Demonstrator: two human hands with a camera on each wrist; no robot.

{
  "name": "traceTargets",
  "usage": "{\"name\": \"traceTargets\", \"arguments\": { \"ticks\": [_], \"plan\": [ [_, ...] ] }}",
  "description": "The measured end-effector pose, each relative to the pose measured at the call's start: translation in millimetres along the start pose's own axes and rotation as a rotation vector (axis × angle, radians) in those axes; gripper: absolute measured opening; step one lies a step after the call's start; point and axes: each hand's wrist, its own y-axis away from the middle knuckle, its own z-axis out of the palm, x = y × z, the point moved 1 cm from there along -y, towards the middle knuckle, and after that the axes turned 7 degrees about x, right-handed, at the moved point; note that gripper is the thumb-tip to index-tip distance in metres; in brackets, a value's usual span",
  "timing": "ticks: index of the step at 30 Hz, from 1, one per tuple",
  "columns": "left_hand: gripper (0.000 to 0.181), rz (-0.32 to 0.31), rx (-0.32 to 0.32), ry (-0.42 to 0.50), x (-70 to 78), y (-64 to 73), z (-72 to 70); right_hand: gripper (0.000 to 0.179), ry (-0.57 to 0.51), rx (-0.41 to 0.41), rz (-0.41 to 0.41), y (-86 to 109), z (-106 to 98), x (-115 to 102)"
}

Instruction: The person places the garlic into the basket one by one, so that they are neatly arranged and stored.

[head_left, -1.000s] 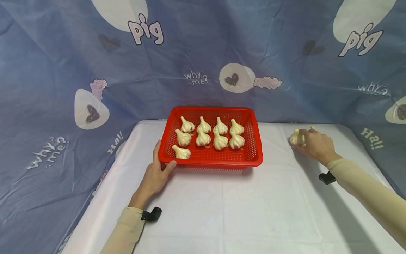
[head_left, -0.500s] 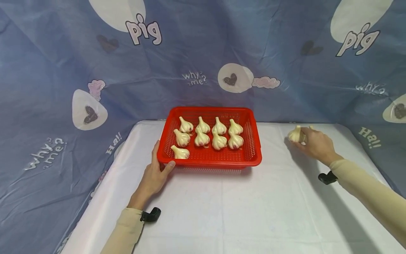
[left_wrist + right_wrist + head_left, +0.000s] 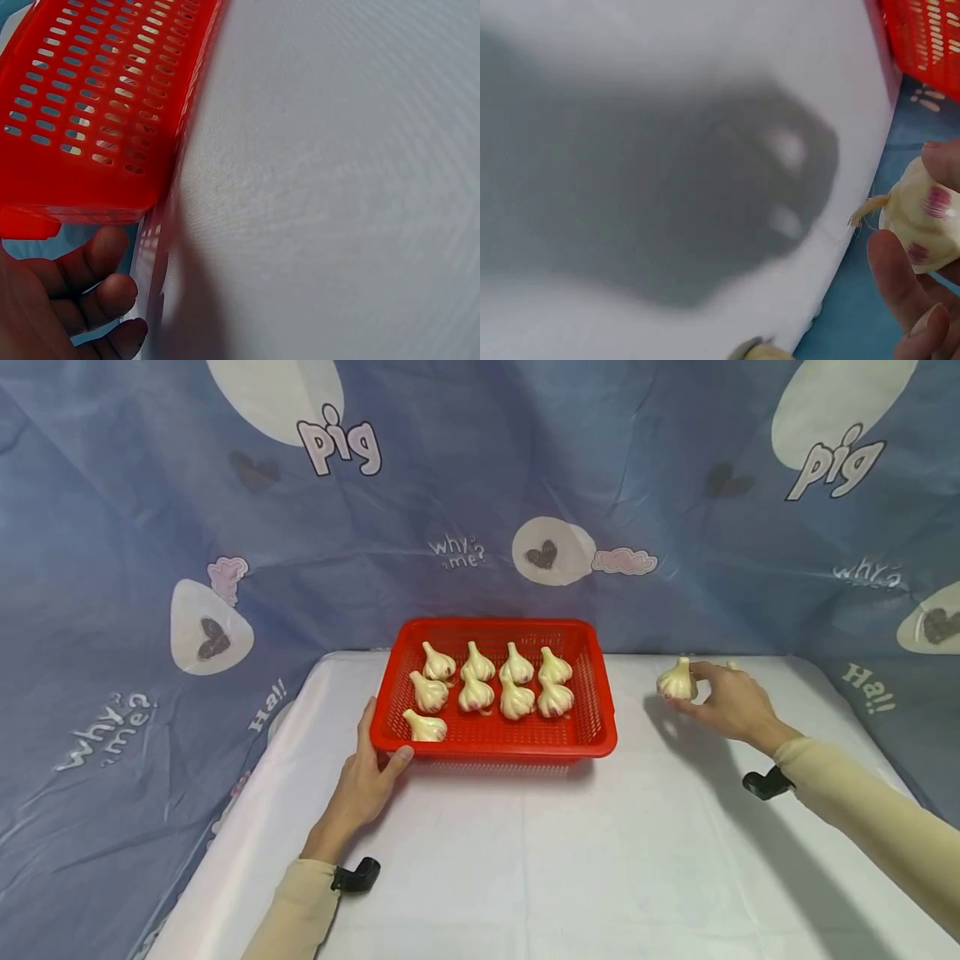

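A red plastic basket (image 3: pixel 495 748) with perforated walls holds several whitish garlic bulbs with purple marks, most in two rows and one at the front left. My left hand (image 3: pixel 362 787) holds the basket's front left corner, thumb at the front rim and fingers along the left side. In the left wrist view its curled fingers (image 3: pixel 112 296) show just below the basket wall (image 3: pixel 82 172). At the right, my right hand (image 3: pixel 731 702) pinches a garlic bulb (image 3: pixel 677 680) between thumb and fingers, stem up, raised above the table. The right wrist view shows its root tuft and purple patches (image 3: pixel 936 202).
Another garlic bulb (image 3: pixel 732 667) is mostly hidden behind my right hand; part of a pale bulb (image 3: pixel 769 352) shows low in the right wrist view. A white cloth covers the table (image 3: pixel 525 860). Printed blue fabric (image 3: pixel 450 485) hangs behind and around it.
My right hand has lifted the garlic bulb off the table and moved it left, toward the basket. My left hand stays at the basket corner. The head view has shifted slightly.
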Motion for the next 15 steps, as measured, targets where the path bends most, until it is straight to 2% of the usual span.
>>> {"name": "traceTargets", "arguments": {
  "ticks": [7, 15],
  "plan": [
    [0.099, -0.006, -0.002, -0.002, -0.6, 0.2, 0.0, 0.056, -0.002, 0.020, -0.036, -3.2, -5, -12],
    [0.098, -0.010, 0.001, -0.006, -1.2, 0.7, 0.2, 0.056, -0.059, 0.027, -0.058, -10.8, -17, -29]
  ]
}}
